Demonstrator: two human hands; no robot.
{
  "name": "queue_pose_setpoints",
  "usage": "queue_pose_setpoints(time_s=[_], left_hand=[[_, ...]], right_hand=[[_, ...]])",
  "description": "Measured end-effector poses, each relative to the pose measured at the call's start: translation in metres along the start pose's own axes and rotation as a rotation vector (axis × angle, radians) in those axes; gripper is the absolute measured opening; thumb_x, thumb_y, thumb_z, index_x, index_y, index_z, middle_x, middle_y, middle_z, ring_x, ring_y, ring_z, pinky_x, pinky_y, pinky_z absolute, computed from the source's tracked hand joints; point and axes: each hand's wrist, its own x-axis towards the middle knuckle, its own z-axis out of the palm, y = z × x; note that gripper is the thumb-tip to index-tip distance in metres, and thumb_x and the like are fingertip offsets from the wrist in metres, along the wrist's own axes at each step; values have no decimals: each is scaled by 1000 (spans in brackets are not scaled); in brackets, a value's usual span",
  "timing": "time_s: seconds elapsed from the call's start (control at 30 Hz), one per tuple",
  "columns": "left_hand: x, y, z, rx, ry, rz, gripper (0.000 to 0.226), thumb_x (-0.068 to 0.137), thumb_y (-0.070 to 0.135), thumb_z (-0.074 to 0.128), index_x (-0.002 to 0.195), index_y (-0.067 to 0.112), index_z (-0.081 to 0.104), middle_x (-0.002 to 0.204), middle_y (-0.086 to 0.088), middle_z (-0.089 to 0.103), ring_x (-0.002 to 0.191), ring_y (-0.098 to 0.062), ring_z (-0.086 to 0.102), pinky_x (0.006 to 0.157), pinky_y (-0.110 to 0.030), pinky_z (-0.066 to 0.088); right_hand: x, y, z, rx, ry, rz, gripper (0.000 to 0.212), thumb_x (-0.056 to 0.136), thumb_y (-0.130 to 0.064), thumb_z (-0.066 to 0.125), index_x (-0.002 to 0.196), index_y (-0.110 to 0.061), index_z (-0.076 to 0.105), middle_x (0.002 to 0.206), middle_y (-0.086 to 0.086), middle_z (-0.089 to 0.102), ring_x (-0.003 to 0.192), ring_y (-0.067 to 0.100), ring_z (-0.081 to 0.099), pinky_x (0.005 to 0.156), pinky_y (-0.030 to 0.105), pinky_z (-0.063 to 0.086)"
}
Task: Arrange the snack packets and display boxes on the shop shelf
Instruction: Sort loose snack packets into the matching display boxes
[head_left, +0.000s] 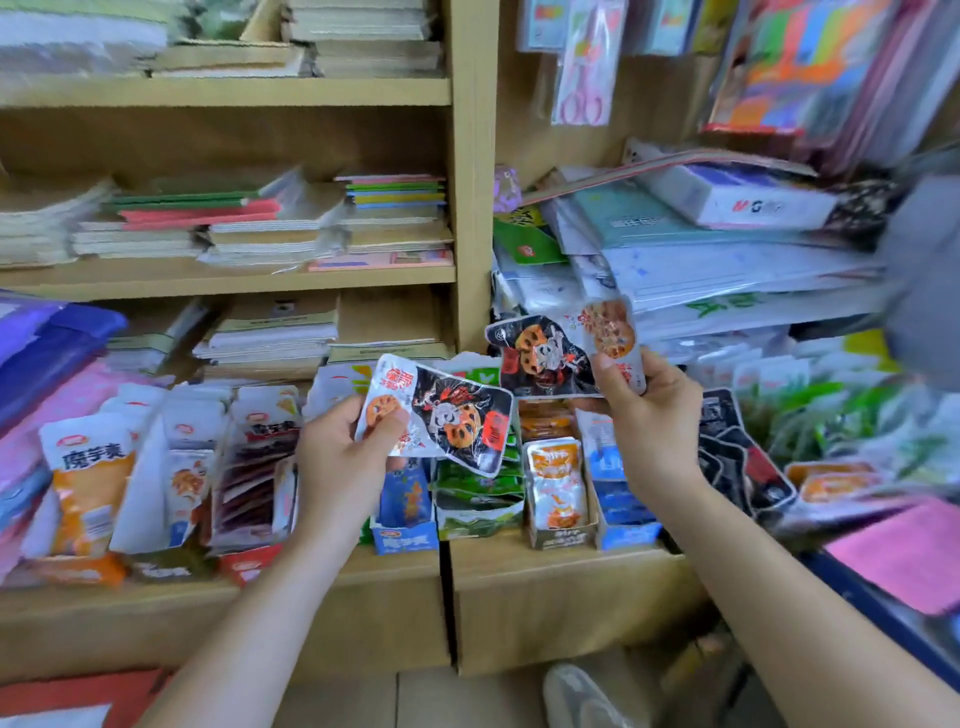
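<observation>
Both forearms bare, no sleeves; left hand (343, 457), right hand (649, 415) ungloved, ringless.

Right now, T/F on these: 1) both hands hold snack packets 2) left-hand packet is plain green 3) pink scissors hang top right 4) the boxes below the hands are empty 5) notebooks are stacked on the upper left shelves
1) True. The left hand and the right hand each grip packets.
2) False. The left-hand packet is black, white and orange with a lotus-root print.
3) True. The pink scissors hang in a clear pack.
4) False. The display boxes hold upright packets.
5) True. The notebooks lie in flat stacks there.
</observation>
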Motion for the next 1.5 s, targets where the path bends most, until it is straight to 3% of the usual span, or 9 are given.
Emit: queue_pose_setpoints(time_s=[0.33, 0.47, 0.67, 0.8, 0.9, 1.17, 1.33, 1.4, 1.5], left_hand=[[-22, 8, 109, -35, -45, 7, 14, 95, 14, 67, 82, 18, 70, 79, -8, 71, 74, -37, 72, 46, -11, 44], [-27, 11, 141, -57, -53, 25, 18, 95, 15, 68, 83, 28, 68, 83, 0, 72, 68, -25, 72, 48, -13, 48], [-28, 8, 161, -6, -61, 59, 18, 95, 21, 68, 81, 30, 66, 78, 8, 72, 62, -10, 71, 49, -18, 51], [-29, 5, 168, 14, -67, 82, 14, 94, 23, 69, 81, 29, 68, 79, 15, 73, 66, -13, 71, 55, -31, 56], [-32, 8, 171, 27, -76, 92, 14, 95, 23, 68, 83, 31, 68, 80, 19, 72, 67, -10, 71, 58, -33, 58], [-28, 24, 180, 55, -90, 200, 21, 93, 17, 71, 84, 36, 68, 76, 18, 73, 68, -5, 72, 58, -24, 58], [-9, 34, 211, 97, -99, 340, 15, 91, 23, 72, 87, 37, 71, 77, 10, 74, 72, -17, 72, 67, -44, 59], [0, 39, 227, 139, -104, 426, 5, 91, 27, 72, 93, 26, 76, 80, 9, 74, 73, -15, 71, 66, -43, 58], [10, 49, 249, 209, -119, 559, 10, 91, 26, 72, 96, 20, 78, 77, 12, 72, 66, -9, 66, 61, -32, 54]], right_hand=[[33, -11, -144, -257, 332, -196, 21, 97, -10, 63, 79, -22, 64, 55, -25, 59, 51, -8, 51, 55, 14, 46], [44, -2, -187, -456, 374, -236, 29, 96, -27, 64, 68, -25, 57, 53, -10, 47, 50, 12, 44, 50, 41, 45], [51, 20, -205, -835, -8, -92, 32, 94, -24, 66, 69, -4, 59, 50, -2, 43, 48, 11, 35, 47, 27, 27], [58, 38, -203, -1073, -191, 78, 22, 94, -20, 63, 93, 1, 70, 70, 17, 68, 62, 29, 67, 54, 39, 50], [59, 37, -199, -1063, -251, 133, 17, 95, -17, 63, 106, -8, 73, 66, 12, 71, 48, 11, 64, 44, 19, 47], [46, 17, -211, -909, 10, -52, 11, 85, -14, 75, 91, -5, 76, 66, 1, 66, 48, 1, 49, 45, 13, 36], [44, 16, -203, -1045, -211, 33, 18, 83, -8, 76, 67, -7, 67, 52, -18, 34, 47, -3, 31, 46, 14, 29], [46, 23, -205, -1080, -261, 50, 44, 82, -8, 75, 53, -15, 43, 50, -7, 32, 47, 5, 30, 45, 18, 23], [47, 30, -210, -1057, -219, 65, 23, 83, -11, 73, 68, 0, 60, 56, 14, 51, 50, 17, 40, 47, 27, 28]])
